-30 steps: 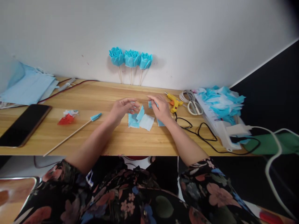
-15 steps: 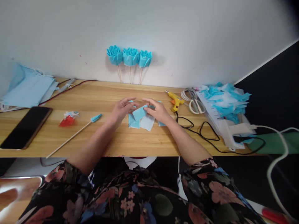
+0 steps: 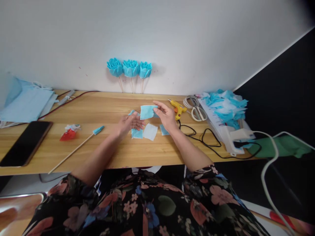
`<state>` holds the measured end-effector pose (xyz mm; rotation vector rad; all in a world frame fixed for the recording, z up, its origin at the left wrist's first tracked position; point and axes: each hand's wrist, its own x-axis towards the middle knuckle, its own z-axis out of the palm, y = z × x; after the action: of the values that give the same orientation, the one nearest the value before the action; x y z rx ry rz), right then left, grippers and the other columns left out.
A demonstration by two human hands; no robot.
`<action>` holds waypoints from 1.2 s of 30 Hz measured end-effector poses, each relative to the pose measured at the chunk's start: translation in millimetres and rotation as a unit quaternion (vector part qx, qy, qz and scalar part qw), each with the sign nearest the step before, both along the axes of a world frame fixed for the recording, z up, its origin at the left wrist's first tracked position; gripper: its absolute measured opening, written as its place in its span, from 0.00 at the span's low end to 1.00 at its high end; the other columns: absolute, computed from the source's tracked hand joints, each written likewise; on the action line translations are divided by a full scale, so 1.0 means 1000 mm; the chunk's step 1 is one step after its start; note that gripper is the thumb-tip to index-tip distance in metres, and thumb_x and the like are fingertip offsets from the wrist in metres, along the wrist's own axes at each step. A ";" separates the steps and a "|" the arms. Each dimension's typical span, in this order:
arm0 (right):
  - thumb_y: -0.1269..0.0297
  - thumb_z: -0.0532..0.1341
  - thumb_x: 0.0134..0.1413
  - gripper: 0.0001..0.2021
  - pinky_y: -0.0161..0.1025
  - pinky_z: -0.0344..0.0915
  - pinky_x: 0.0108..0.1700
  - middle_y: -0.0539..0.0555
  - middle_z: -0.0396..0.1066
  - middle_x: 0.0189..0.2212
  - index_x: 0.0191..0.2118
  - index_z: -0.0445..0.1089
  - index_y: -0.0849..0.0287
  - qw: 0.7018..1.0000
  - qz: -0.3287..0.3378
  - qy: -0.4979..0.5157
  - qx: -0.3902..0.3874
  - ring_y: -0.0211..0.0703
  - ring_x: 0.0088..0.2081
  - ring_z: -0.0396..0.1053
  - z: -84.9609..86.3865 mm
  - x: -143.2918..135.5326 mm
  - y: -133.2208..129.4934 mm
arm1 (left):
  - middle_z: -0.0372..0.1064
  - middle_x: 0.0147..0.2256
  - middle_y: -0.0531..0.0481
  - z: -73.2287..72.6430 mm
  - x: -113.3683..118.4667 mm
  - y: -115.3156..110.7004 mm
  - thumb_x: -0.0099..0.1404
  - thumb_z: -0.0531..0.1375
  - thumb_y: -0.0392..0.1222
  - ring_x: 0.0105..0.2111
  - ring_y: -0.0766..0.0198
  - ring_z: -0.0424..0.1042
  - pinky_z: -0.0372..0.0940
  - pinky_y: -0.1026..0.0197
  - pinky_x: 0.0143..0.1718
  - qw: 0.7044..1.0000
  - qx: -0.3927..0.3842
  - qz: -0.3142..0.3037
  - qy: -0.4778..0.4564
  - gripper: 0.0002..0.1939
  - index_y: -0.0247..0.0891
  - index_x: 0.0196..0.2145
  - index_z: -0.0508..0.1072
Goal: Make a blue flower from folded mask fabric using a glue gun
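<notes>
A light-blue fabric piece (image 3: 147,112) is pinched at its right edge between the thumb and fingers of my right hand (image 3: 167,117), raised over the table. My left hand (image 3: 130,124) is at its lower left, palm turned inward, fingers apart and slightly curled, holding nothing that I can see. Under and beside the hands lie a white fabric piece (image 3: 150,131), a blue piece (image 3: 136,133) below the left fingers, and another blue piece (image 3: 164,129) partly hidden by my right hand. To the left rests a wooden stick with a blue wrapped tip (image 3: 98,130).
Three blue fabric flowers (image 3: 131,68) lean against the wall. A yellow glue gun (image 3: 178,109) and scissors (image 3: 199,113) lie right, near a box of fabric scraps (image 3: 225,105) and a power strip (image 3: 231,141). Left are a phone (image 3: 26,143), masks (image 3: 27,102) and a red packet (image 3: 69,133).
My right hand has lifted the blue piece up and turned it flatter to view. My left hand has dropped lower, away from it. The camera view has shifted slightly.
</notes>
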<state>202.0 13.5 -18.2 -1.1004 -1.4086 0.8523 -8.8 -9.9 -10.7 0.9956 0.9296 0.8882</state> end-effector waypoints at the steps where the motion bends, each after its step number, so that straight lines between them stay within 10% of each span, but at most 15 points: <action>1: 0.54 0.66 0.54 0.19 0.37 0.69 0.40 0.50 0.73 0.35 0.50 0.78 0.53 1.000 -0.009 -0.010 0.012 0.38 0.35 0.68 0.004 0.000 -0.002 | 0.79 0.32 0.36 0.001 0.001 -0.001 0.64 0.60 0.63 0.28 0.57 0.77 0.68 0.56 0.32 1.000 -0.019 -0.014 -0.007 0.27 0.31 0.35 0.76; 11: 0.53 0.67 0.53 0.17 0.36 0.69 0.37 0.51 0.75 0.34 0.45 0.79 0.55 0.999 -0.017 0.049 0.012 0.39 0.36 0.69 0.012 -0.002 -0.005 | 0.72 0.56 0.38 0.019 0.009 0.011 0.61 0.64 0.64 0.52 0.50 0.73 0.66 0.53 0.47 0.996 0.059 0.001 -0.060 0.33 0.38 0.54 0.74; 21: 0.55 0.69 0.46 0.15 0.37 0.69 0.39 0.51 0.76 0.33 0.39 0.79 0.57 0.993 -0.027 0.112 -0.035 0.39 0.34 0.70 0.007 -0.003 0.002 | 0.78 0.29 0.45 0.008 0.026 0.019 0.51 0.72 0.54 0.27 0.64 0.70 0.64 0.59 0.33 0.992 0.084 0.051 0.074 0.18 0.34 0.29 0.79; 30: 0.57 0.63 0.61 0.08 0.47 0.70 0.48 0.53 0.80 0.36 0.38 0.79 0.51 0.984 -0.018 -0.134 0.116 0.46 0.41 0.75 0.019 0.005 -0.010 | 0.80 0.41 0.33 0.005 0.010 0.025 0.66 0.53 0.70 0.39 0.53 0.80 0.72 0.55 0.41 0.985 -0.114 -0.057 -0.118 0.35 0.32 0.39 0.80; 36: 0.64 0.63 0.62 0.07 0.51 0.67 0.49 0.51 0.81 0.37 0.38 0.80 0.47 0.927 0.064 -0.260 0.261 0.48 0.43 0.74 0.014 0.003 -0.007 | 0.80 0.43 0.43 0.011 0.008 0.024 0.63 0.65 0.37 0.40 0.58 0.79 0.72 0.53 0.48 0.973 -0.126 0.021 -0.190 0.13 0.37 0.47 0.76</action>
<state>205.2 6.8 -4.5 -0.8481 -2.0198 0.2284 -0.5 14.1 -0.2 0.5629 0.7152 0.9295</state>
